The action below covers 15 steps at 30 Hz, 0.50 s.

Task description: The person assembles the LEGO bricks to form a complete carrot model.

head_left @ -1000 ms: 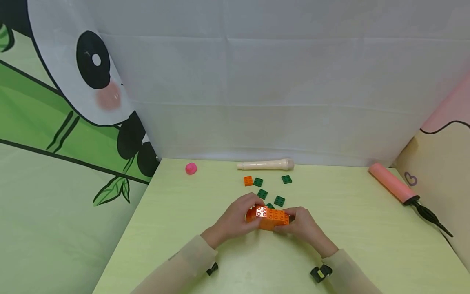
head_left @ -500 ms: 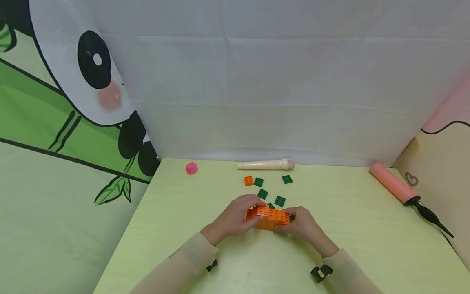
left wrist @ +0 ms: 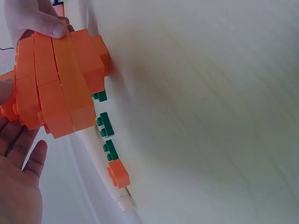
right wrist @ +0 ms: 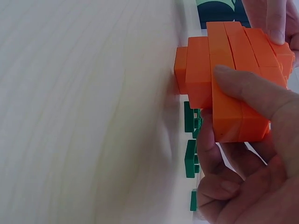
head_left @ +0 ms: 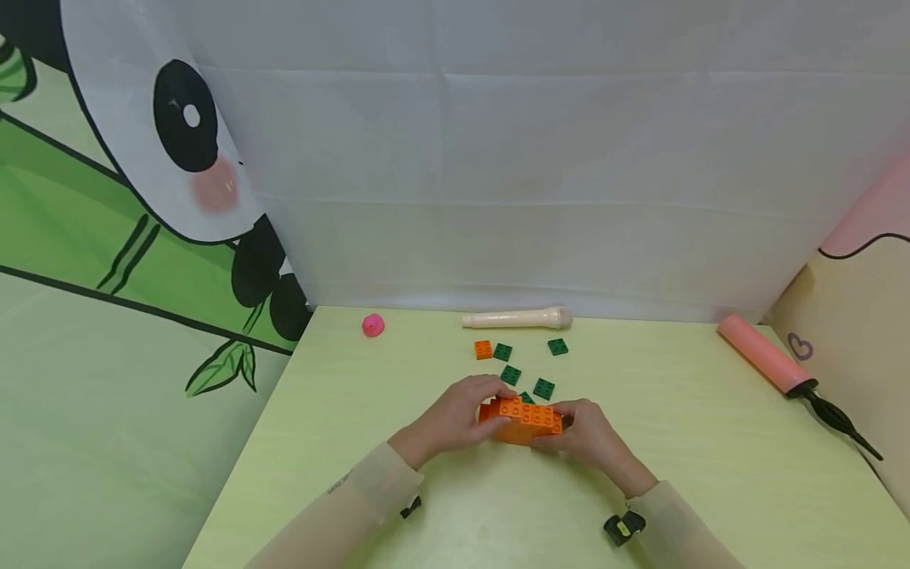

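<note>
Between both hands is a block build of stacked orange toy bricks [head_left: 526, 423], layered and narrower toward its bottom and top in the wrist views. My left hand [head_left: 458, 419] pinches its upper left part, thumb in front and fingers behind. My right hand [head_left: 590, 438] grips its right end; in the right wrist view the thumb [right wrist: 247, 88] lies across the front face and the fingers curl behind. Just beyond the build lie several green bricks [head_left: 543, 388], one partly hidden by it. A single loose orange brick [head_left: 483, 349] lies farther back, beside a green one.
A pale microphone-shaped stick [head_left: 517, 318] lies along the table's back edge. Back left is a small pink round thing [head_left: 373, 325]. A pink pump [head_left: 768, 359] with a black nozzle lies along the right side. A white cloth wall [head_left: 498, 158] rises behind the pale table [head_left: 341, 411].
Both hands keep their hold on the orange build, which is almost still. The left thumb has shifted slightly along its front. The whole view has drifted a little.
</note>
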Motion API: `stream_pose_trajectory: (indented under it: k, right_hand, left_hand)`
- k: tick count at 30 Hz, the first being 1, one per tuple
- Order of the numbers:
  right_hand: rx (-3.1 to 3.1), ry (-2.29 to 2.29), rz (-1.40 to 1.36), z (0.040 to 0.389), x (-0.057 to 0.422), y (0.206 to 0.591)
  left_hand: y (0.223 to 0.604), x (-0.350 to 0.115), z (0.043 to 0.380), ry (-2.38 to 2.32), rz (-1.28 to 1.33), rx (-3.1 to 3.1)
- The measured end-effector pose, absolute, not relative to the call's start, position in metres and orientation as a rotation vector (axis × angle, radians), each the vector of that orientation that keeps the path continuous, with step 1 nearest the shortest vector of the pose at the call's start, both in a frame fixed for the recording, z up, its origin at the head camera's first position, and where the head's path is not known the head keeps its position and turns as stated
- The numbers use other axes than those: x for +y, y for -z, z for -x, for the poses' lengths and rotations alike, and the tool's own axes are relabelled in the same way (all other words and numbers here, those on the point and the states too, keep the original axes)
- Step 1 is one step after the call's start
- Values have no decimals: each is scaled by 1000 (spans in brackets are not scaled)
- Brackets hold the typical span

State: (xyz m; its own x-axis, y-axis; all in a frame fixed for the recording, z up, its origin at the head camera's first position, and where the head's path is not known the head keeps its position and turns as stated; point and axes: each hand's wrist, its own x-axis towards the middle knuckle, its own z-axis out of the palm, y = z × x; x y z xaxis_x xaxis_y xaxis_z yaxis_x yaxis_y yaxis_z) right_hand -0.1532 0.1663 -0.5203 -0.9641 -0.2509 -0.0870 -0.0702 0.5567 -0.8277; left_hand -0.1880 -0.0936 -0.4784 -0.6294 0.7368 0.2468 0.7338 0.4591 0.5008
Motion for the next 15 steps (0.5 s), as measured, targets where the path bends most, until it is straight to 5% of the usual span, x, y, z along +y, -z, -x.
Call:
stream_pose_trajectory:
  k: [15]
  right_hand:
    - [2592,1370,263,153,165,518]
  left_hand:
    - [476,-92,188,-867,-1339,2654]
